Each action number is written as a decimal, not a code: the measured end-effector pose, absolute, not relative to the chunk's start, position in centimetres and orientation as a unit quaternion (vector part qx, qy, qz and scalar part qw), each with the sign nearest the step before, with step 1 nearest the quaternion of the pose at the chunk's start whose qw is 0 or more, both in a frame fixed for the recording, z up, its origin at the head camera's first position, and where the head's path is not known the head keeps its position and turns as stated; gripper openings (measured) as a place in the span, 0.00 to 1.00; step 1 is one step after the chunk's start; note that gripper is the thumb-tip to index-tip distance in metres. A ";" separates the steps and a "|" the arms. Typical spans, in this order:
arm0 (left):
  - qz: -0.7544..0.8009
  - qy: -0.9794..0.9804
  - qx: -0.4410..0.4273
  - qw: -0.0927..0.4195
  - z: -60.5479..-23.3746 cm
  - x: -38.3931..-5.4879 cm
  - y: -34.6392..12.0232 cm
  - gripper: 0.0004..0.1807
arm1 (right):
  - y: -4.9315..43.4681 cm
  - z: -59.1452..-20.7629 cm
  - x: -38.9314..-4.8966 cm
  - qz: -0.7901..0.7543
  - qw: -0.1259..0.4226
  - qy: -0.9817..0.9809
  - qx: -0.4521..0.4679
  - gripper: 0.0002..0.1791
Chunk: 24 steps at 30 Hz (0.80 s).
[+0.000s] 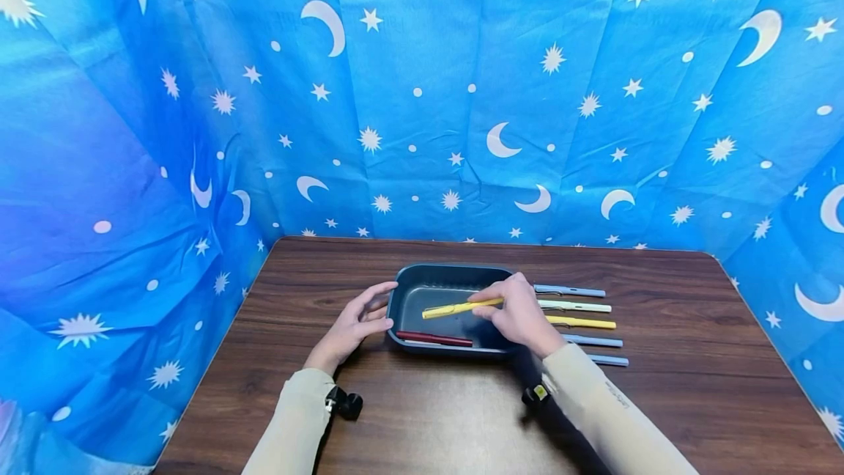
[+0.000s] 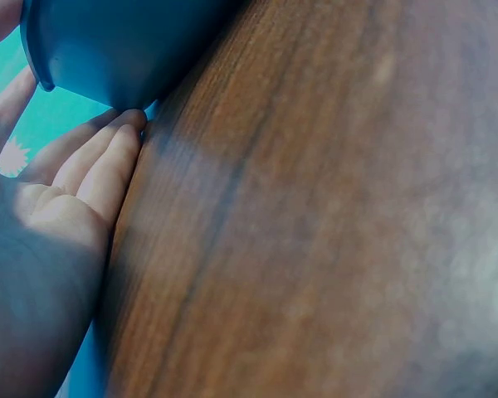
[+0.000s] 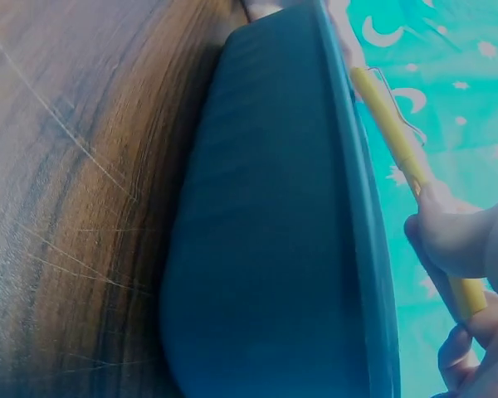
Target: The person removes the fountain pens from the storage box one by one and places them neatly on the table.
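Over the dark blue-grey tray [image 1: 431, 277], my right hand [image 1: 521, 314] pinches a yellow pen [image 1: 455, 308] between thumb and fingers. The right wrist view has the same yellow pen [image 3: 390, 120] slanting above the tray's rim, its clip showing. My left hand [image 1: 356, 325] rests against the tray's left end, fingers mostly straight and thumb near the rim. From the left wrist, these fingers [image 2: 108, 162] lie low along the tray's outer wall [image 2: 116, 50]. Inside the tray, a dark red pen [image 1: 435, 339] and a whitish pen [image 1: 422, 345] lie along the near wall.
Right of the tray, several pens lie in a spaced column: a blue pen [image 1: 580, 292], a pale green pen [image 1: 580, 306], a yellow pen [image 1: 587, 322] and more blue ones [image 1: 600, 341]. Patterned blue cloth [image 1: 422, 130] hangs behind the wooden table [image 1: 422, 416].
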State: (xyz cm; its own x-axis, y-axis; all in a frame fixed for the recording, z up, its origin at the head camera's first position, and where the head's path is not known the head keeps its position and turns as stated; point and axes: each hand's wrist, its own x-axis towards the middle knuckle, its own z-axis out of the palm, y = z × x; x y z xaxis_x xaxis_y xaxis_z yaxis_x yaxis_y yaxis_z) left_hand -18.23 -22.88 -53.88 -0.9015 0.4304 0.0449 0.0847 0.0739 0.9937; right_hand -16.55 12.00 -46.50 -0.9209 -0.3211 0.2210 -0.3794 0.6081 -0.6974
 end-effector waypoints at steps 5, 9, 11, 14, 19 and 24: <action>0.656 0.722 0.177 0.131 -53.8 -18.2 -22.9 0.35 | 12.8 -46.6 -16.5 0.448 0.022 -0.874 0.187 0.08; 0.656 0.722 0.176 0.130 -53.8 -18.2 -22.8 0.35 | 13.4 -46.6 -16.4 0.465 0.014 -0.869 0.169 0.09; 0.656 0.722 0.176 0.130 -53.8 -18.1 -22.8 0.35 | 13.6 -46.6 -16.2 0.470 0.012 -0.868 0.159 0.09; 0.654 0.724 0.177 0.128 -53.8 -18.1 -22.8 0.35 | 14.0 -46.6 -16.1 0.475 0.013 -0.868 0.146 0.09; 0.651 0.727 0.178 0.126 -53.7 -18.1 -22.8 0.35 | 14.7 -46.5 -15.9 0.472 0.023 -0.871 0.132 0.08; 0.654 0.723 0.182 0.128 -53.7 -18.1 -22.8 0.35 | 15.8 -46.5 -15.6 0.476 0.028 -0.870 0.125 0.08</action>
State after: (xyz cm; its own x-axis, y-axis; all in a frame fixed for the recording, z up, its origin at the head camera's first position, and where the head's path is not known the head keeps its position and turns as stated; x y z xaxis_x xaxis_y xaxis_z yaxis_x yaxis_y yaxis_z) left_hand -18.06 -22.81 -53.68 -0.9006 0.4313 0.0535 0.0959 0.0772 0.9924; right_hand -15.63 15.79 -46.54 -0.9673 -0.1910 0.1667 -0.2435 0.5160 -0.8213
